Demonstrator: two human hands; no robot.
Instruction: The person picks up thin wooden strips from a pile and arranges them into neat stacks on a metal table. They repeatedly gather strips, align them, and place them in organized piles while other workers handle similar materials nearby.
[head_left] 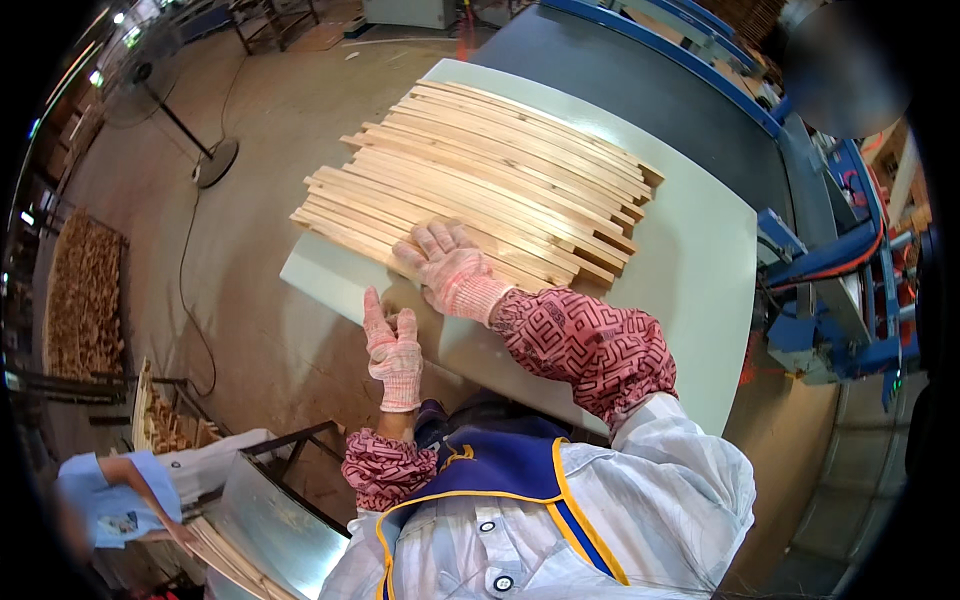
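Observation:
A row of long, pale wooden strips [480, 175] lies side by side on a light grey-green table [695, 250], their ends uneven. My right hand [455, 270], in a pinkish knit glove, rests spread on the strips nearest me. Off the table's near left edge is my left hand [392, 345], gloved the same way. Its index finger and thumb are stretched out and apart, with nothing seen between them. Patterned red sleeve covers [600, 350] cover both forearms.
Beyond the table runs a dark flat surface [640, 110] with blue rails. A blue machine frame [840, 260] stands at the right. At lower left, a co-worker's hand [180, 535] is at some strips beside a metal-topped table [270, 520]. A fan base [216, 163] and stacked wood [85, 295] stand left.

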